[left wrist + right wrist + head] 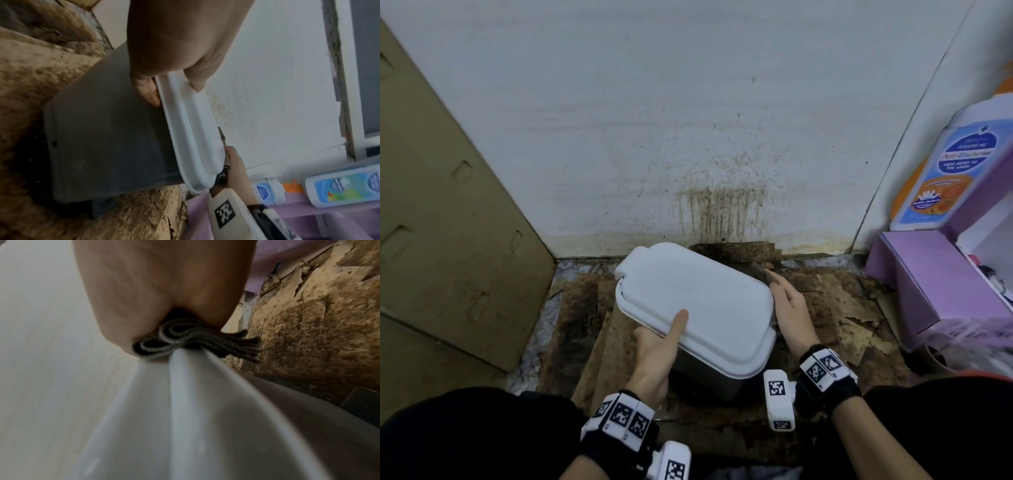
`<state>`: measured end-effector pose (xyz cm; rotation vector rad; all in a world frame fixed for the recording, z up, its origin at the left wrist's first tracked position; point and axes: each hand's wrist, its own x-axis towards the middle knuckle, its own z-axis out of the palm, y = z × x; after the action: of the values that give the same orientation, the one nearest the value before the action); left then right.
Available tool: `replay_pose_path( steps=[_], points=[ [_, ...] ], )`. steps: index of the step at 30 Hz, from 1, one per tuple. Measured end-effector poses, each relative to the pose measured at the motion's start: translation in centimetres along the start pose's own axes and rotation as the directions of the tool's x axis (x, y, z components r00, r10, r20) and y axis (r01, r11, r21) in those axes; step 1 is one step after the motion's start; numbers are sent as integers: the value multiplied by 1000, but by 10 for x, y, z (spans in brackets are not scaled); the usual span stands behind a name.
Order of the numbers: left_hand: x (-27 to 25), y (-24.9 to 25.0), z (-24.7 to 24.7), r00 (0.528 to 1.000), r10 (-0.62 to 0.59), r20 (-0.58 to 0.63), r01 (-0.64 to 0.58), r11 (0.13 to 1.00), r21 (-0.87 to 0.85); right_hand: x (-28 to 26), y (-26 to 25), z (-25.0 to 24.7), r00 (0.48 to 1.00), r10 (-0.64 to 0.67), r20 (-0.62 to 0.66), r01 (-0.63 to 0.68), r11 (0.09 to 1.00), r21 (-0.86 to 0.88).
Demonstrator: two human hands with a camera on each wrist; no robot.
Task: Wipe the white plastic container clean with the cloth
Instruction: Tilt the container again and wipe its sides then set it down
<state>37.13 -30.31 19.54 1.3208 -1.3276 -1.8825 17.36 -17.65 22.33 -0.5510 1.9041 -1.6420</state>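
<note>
The container (698, 301) has a white lid (193, 133) on a grey body (107, 134) and is tilted up off the floor. My left hand (654, 346) grips its near left edge, thumb on top of the lid and fingers underneath on the grey side. My right hand (789, 308) holds a folded dark grey cloth (197, 340) against the lid's right edge (185, 386). In the head view only a corner of the cloth (763, 274) shows past the fingers. The lid top looks clean and white.
Stained, peeling brown cardboard (835, 308) covers the floor. A dirty white wall (688, 137) stands right behind the container. A cardboard panel (448, 222) leans at the left. A purple box (935, 281) and a bottle (945, 171) stand at the right.
</note>
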Motion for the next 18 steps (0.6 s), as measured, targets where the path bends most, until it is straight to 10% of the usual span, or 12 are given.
replay_pose_path(
  steps=[9,18],
  points=[
    [38,42,-7,992,74,103,-89,984,152,-51,23,41,936,60,-346,-6,988,154],
    [48,40,-10,994,48,93,-72,961,268,-55,34,55,941,72,-330,-28,990,137]
  ],
)
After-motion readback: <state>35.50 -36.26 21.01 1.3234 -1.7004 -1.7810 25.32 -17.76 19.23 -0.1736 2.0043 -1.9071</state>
